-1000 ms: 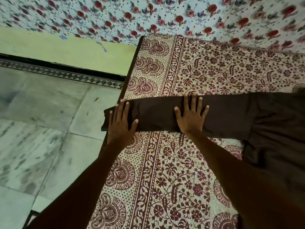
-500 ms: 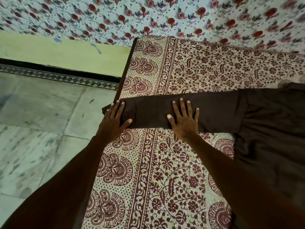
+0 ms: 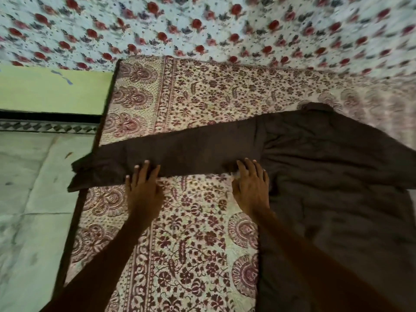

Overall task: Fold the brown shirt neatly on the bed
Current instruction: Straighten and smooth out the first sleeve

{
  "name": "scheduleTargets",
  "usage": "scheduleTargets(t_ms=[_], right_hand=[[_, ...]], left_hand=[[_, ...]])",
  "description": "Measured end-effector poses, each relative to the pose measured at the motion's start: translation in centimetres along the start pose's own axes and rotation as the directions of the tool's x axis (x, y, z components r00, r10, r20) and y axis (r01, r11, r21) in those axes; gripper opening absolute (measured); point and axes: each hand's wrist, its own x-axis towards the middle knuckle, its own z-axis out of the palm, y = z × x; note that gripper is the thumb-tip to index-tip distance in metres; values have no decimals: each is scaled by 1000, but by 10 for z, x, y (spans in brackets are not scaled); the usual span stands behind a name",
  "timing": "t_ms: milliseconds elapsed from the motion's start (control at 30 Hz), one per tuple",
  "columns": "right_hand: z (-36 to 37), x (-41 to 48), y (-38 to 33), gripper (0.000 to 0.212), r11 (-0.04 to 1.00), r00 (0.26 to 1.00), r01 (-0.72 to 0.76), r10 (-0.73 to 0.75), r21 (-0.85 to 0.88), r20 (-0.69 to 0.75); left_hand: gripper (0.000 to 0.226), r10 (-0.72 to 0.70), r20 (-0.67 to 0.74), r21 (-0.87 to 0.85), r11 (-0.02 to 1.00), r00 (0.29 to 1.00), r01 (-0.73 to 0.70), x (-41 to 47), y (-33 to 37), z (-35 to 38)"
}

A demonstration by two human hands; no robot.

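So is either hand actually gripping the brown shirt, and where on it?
Neither grips. Both hands lie flat on the sleeve of the brown shirt: left hand mid-sleeve, right hand near the armpit.

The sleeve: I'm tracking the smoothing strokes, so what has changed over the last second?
Both hands slid along the sleeve toward the shirt body. The left hand left the cuff end for the lower edge near mid-sleeve; the right hand moved from mid-sleeve to the armpit seam. Both stay flat and open, gripping nothing. The sleeve stays stretched out, its cuff overhanging the bed edge.
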Motion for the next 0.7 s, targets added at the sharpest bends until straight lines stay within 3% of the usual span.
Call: scheduleTargets(t_ms=[33, 100, 233, 333, 400, 467, 600, 700], right_hand=[[-1, -5, 12, 56, 1000, 1000, -16, 16, 4, 6], [-5, -20, 40, 56, 998, 999, -54, 54, 23, 6], [-8, -55, 75, 34, 990, 993, -103, 108, 98, -48], [-7, -90, 78, 26, 986, 998, -51, 44, 162, 49], [-6, -112, 78, 30, 982, 989, -57, 31, 179, 144], [-7, -124, 78, 31, 972, 982, -98, 60, 211, 180], [-3, -125, 76, 27, 966, 980, -91, 44, 242, 195], [-2, -125, 83, 27, 960, 978, -35, -24, 277, 207]], left_hand=[[57, -65, -35, -21, 998, 997, 64, -1, 9, -4], [61, -52, -81, -34, 998, 995, 49, -3, 42, -7], [52, 217, 31, -136, 968, 976, -211, -15, 121, 7], [32, 369, 161, -260, 910, 915, -322, -35, 166, 25], [17, 342, 252, -332, 909, 905, -251, -54, 186, 32], [17, 241, 358, -377, 921, 902, -97, -69, 197, 36], [18, 119, 354, -443, 895, 928, 54, -87, 202, 40], [21, 27, 424, -432, 885, 905, 176, -97, 199, 40]])
